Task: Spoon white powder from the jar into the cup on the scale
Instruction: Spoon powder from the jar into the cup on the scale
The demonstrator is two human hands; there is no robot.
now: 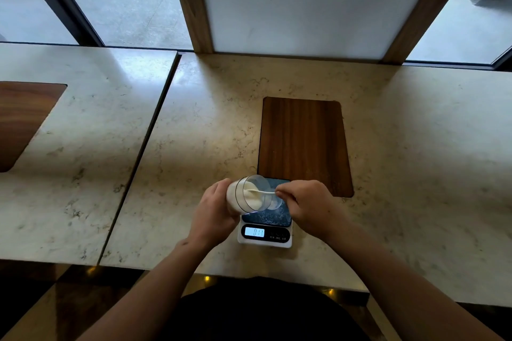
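Meanwhile, at lower centre of frame, clear jar (243, 196) of white powder (253, 196) was held tilted in left hand (214, 212), fingers wrapped round its base, mouth turned toward right. White spoon (263, 191) was pinched at handle end by right hand (307, 206), bowl buried in powder inside jar mouth. Small clear cup (275, 202) was seen on scale (266, 230), just below jar mouth, partly hidden. Jar judged light, rigid, smooth and likely slippery; best gripped round body. Powder judged loose, easily spilled.
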